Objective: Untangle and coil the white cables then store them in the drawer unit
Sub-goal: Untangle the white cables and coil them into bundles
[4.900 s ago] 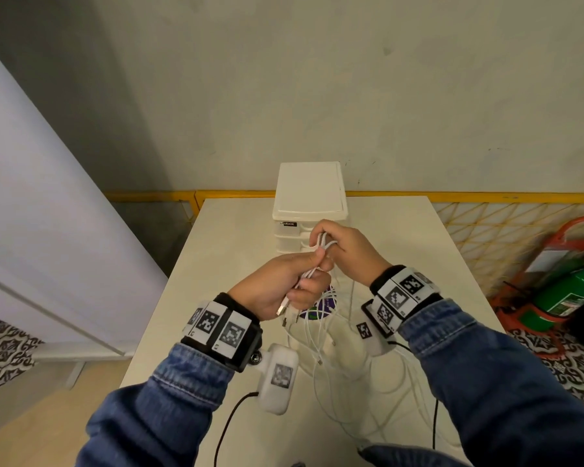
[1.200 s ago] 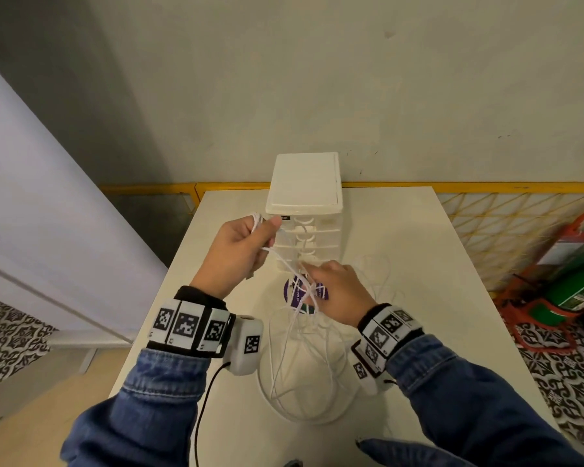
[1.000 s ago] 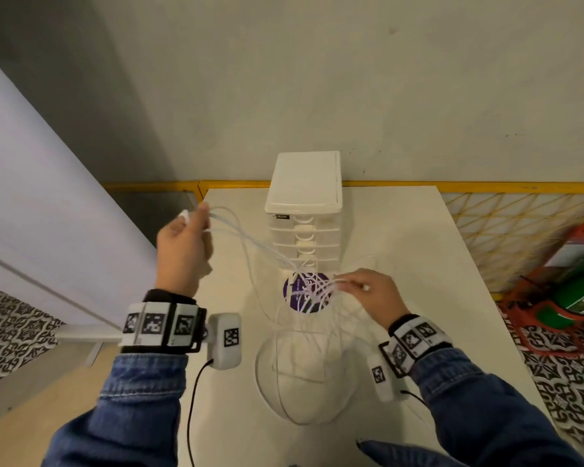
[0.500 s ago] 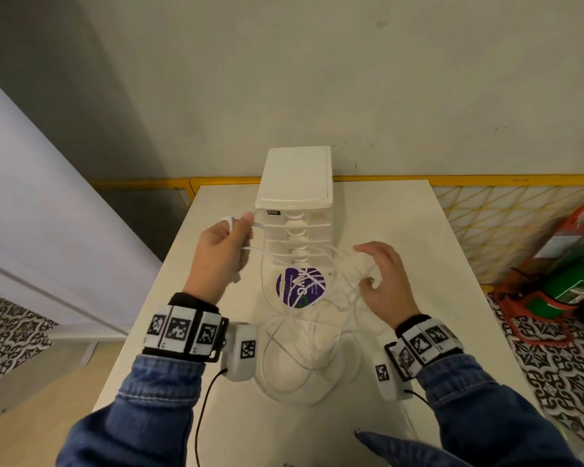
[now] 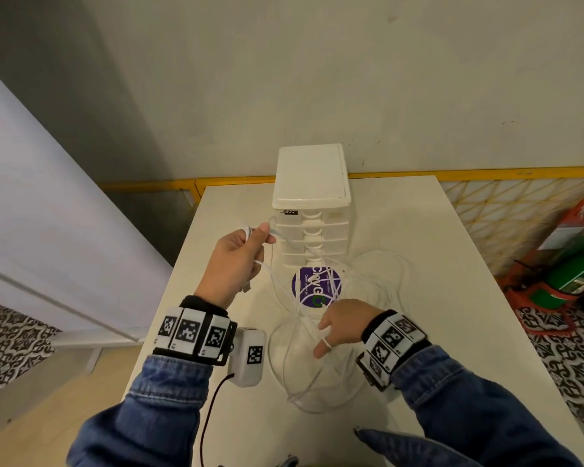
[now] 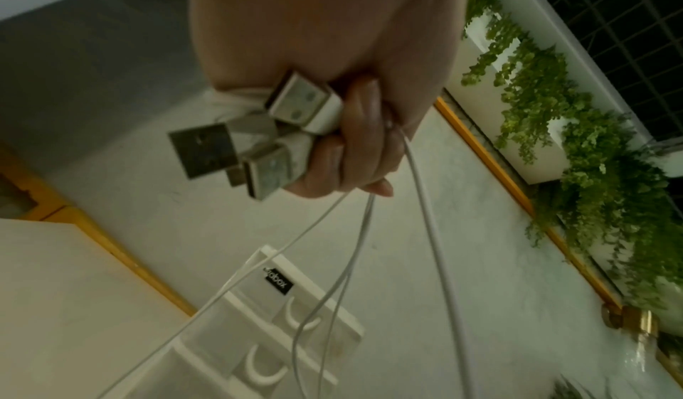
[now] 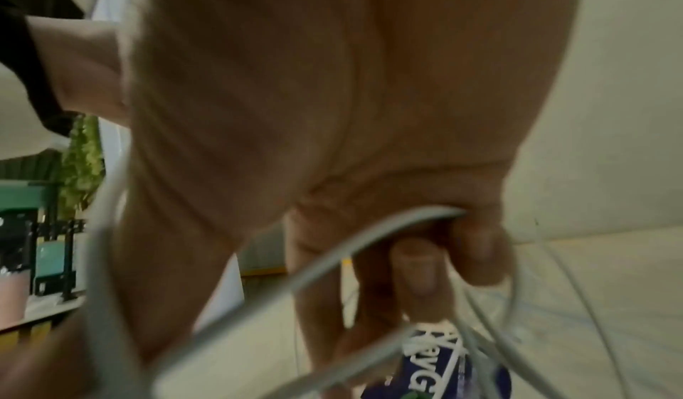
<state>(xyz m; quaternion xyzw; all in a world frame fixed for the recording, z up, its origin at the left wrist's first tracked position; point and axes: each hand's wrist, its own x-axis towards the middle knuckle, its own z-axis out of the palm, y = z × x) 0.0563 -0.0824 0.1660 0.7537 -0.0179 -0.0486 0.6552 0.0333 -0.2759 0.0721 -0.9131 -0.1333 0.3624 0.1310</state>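
Several white cables point(image 5: 300, 362) lie in a tangled loop on the white table point(image 5: 452, 332), across a purple round sticker point(image 5: 316, 286). My left hand point(image 5: 240, 254) is raised beside the white drawer unit point(image 5: 312, 203) and grips a bundle of USB plugs point(image 6: 281, 131); three strands point(image 6: 425, 230) hang from its fist. Nearer to me and lower down, my right hand point(image 5: 338, 326) is over the tangle, with a cable looped round one finger point(image 5: 325, 343). The right wrist view shows cable strands point(image 7: 369, 244) threaded between curled fingers. All drawers look closed.
The drawer unit stands at the table's far middle, against the wall. More cable loops point(image 5: 385, 274) lie right of the sticker. A green fire extinguisher point(image 5: 580, 274) in a red stand and a yellow mesh fence point(image 5: 503, 210) are off the right edge. A white panel point(image 5: 48, 230) is at the left.
My right hand has moved from right of the sticker back toward me and down into the tangle, where it now hooks a cable. The left hand has stayed raised with the plugs.
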